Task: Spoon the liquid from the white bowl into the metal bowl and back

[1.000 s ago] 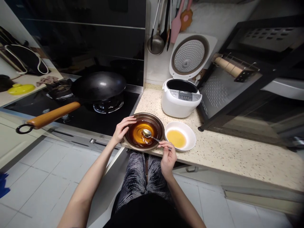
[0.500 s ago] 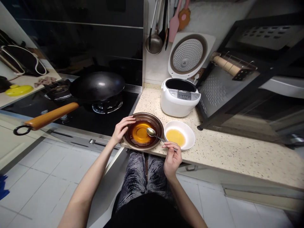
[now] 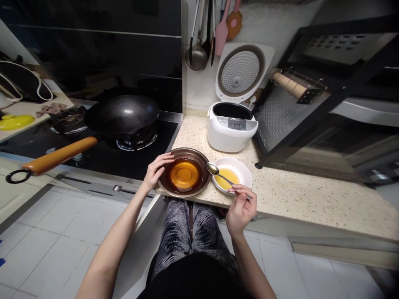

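Observation:
My left hand grips the left rim of a wide metal bowl, its fingers over the edge. Brown-amber liquid lies in that bowl. Between my right hand's thumb and fingers is the handle of a metal spoon. The spoon's head hangs over the gap where the metal bowl and a white bowl meet, and a shiny liquid seems to be in it. Yellow-orange liquid covers the bottom of the white bowl, under the spoon's handle.
A white rice cooker with its lid raised stands behind the bowls. To the left, a black wok sits on the stove, its wooden handle pointing toward me. A dark rack is on the right. Utensils hang on the wall.
My right hand has moved right, carrying the spoon from above the metal bowl to the white bowl's left edge. My left hand stays on the metal bowl's rim. The view has shifted slightly.

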Demonstrator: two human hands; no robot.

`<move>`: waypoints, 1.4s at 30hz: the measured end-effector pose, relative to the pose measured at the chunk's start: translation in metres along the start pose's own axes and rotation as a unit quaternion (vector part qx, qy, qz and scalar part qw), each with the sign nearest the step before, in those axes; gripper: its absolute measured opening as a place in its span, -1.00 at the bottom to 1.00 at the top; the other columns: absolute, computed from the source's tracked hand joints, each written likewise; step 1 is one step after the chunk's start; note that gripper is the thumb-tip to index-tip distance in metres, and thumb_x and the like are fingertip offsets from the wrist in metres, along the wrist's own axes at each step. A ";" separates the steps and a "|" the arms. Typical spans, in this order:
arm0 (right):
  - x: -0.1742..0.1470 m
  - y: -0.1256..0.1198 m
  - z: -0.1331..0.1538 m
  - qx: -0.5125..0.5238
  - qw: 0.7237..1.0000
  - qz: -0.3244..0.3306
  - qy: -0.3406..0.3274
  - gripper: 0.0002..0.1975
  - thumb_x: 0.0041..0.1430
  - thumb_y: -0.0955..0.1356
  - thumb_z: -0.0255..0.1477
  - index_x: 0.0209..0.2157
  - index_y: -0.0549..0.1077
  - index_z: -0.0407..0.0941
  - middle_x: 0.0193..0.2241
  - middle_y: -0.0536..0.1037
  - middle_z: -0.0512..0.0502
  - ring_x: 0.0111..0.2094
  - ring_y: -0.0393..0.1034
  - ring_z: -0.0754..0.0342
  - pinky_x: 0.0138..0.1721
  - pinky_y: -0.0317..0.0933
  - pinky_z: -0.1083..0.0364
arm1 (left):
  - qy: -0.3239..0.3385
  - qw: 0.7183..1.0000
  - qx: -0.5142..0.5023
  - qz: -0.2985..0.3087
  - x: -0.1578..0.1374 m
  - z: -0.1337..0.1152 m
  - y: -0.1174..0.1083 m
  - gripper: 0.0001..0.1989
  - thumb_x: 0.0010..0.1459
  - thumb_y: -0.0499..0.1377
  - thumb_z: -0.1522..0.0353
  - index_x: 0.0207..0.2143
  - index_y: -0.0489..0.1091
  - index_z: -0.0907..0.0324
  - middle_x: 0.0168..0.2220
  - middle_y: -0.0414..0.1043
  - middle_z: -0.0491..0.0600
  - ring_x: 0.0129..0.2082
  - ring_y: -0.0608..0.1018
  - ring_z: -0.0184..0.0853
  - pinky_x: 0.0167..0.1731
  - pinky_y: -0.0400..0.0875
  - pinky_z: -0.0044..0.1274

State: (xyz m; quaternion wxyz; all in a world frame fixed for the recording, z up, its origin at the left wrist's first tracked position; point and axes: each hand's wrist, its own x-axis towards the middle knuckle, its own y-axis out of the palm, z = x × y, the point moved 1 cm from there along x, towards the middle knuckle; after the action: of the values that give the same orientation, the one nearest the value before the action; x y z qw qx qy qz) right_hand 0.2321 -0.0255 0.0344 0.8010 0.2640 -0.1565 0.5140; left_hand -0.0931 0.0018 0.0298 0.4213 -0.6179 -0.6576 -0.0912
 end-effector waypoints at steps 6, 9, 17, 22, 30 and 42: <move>0.009 -0.013 0.000 -0.059 0.997 -0.022 -0.053 -0.82 0.44 0.30 -0.33 -0.27 0.43 -0.09 -0.29 0.56 -0.10 -0.24 0.51 0.02 -0.15 0.42 -0.06 | 0.003 1.000 -0.002 0.002 0.001 -0.001 0.000 -0.57 0.44 0.03 0.17 0.11 0.56 0.16 0.17 0.52 0.19 0.29 0.44 0.06 0.30 0.26 -0.02; 0.011 -0.018 -0.001 -0.093 0.991 -0.012 -0.096 -0.82 0.45 0.29 -0.36 -0.27 0.44 -0.09 -0.31 0.57 -0.11 -0.23 0.53 0.00 -0.15 0.42 -0.06 | 0.002 1.000 0.001 0.002 0.001 -0.002 -0.001 -0.57 0.44 0.03 0.17 0.10 0.56 0.16 0.17 0.52 0.20 0.29 0.44 0.07 0.29 0.26 -0.02; 0.011 -0.028 -0.008 -0.158 0.957 0.079 -0.231 -0.83 0.43 0.27 -0.50 -0.15 0.50 -0.06 -0.27 0.62 -0.13 -0.20 0.57 -0.03 -0.18 0.46 -0.07 | -0.008 1.000 0.004 0.001 0.001 -0.002 -0.001 -0.57 0.43 0.03 0.16 0.09 0.56 0.16 0.17 0.52 0.20 0.29 0.44 0.07 0.29 0.27 0.00; 0.011 -0.032 -0.013 -0.190 0.915 0.154 -0.320 -0.72 0.35 0.29 -0.63 -0.03 0.51 -0.05 -0.25 0.65 -0.14 -0.22 0.58 -0.01 -0.22 0.47 -0.03 | -0.012 1.000 0.005 0.000 0.001 -0.002 0.000 -0.56 0.43 0.03 0.15 0.09 0.57 0.16 0.16 0.52 0.19 0.28 0.44 0.06 0.29 0.27 0.00; 0.009 -0.037 -0.019 -0.221 0.880 0.230 -0.352 -0.62 0.30 0.29 -0.70 0.04 0.50 -0.08 -0.22 0.67 -0.22 -0.17 0.60 -0.05 -0.18 0.50 -0.05 | -0.005 1.000 0.001 0.001 0.000 -0.001 0.000 -0.57 0.44 0.03 0.15 0.10 0.56 0.15 0.17 0.52 0.19 0.29 0.44 0.06 0.29 0.27 -0.01; 0.010 -0.022 -0.001 -0.136 0.970 0.040 -0.197 -0.85 0.41 0.29 -0.50 -0.17 0.51 -0.08 -0.28 0.61 -0.11 -0.19 0.57 -0.03 -0.16 0.45 -0.07 | -0.004 1.000 0.002 0.000 0.001 -0.001 0.001 -0.55 0.44 0.02 0.13 0.09 0.56 0.16 0.16 0.53 0.21 0.28 0.45 0.07 0.29 0.28 0.01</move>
State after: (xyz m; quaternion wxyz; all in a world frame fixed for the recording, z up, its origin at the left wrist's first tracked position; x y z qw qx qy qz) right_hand 0.2565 -0.0247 0.0330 0.7618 0.2420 -0.3902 0.4570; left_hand -0.0923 0.0020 0.0305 0.4197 -0.6174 -0.6595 -0.0877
